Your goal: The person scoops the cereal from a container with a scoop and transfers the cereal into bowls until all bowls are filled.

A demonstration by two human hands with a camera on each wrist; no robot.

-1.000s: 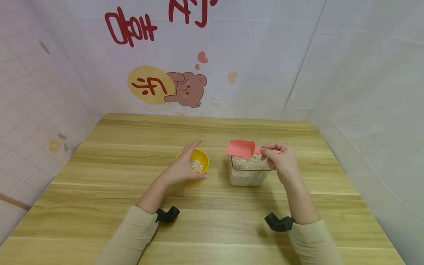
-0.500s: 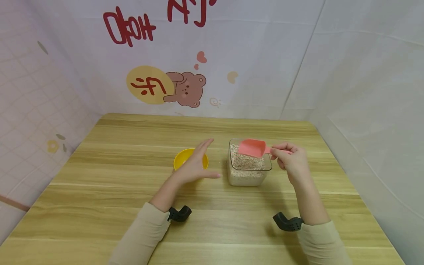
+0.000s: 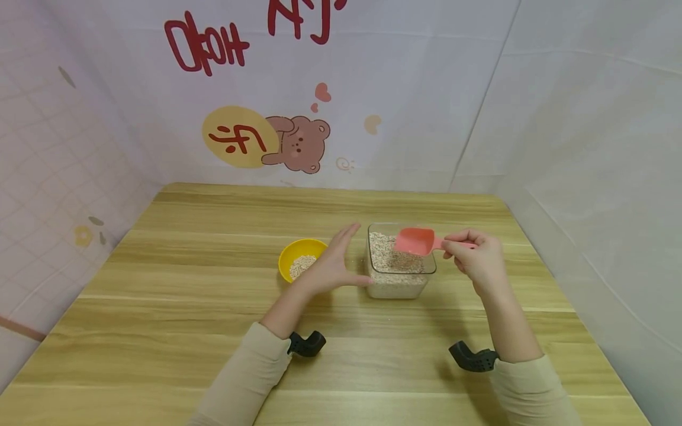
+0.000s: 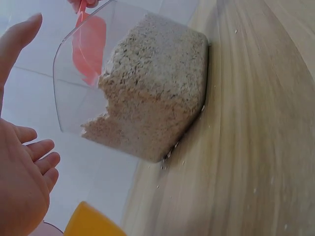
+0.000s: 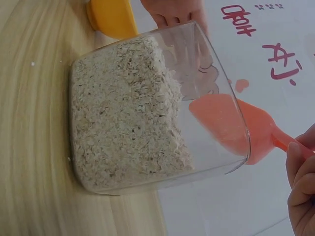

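A clear square container (image 3: 396,285) of oat flakes stands on the table. My right hand (image 3: 479,260) pinches the handle of a pink scoop (image 3: 415,241), whose blade is tilted down into the container's mouth, above the oats (image 5: 128,113). At the container's left side is my left hand (image 3: 330,269), thumb and fingers spread apart and holding nothing; whether it touches the wall I cannot tell. Behind that hand, to its left, sits a yellow bowl (image 3: 288,257) with some oats in it, its right part hidden by the hand.
The wooden table (image 3: 160,307) carries a few stray flakes around the container. A white printed cloth (image 3: 415,89) closes off the back and both sides. Black curved mounts (image 3: 307,344) stick out from both wrists.
My left hand has moved right, from around the yellow bowl to the container's side. The right hand has shifted right with the scoop, whose blade has come lower inside the container.
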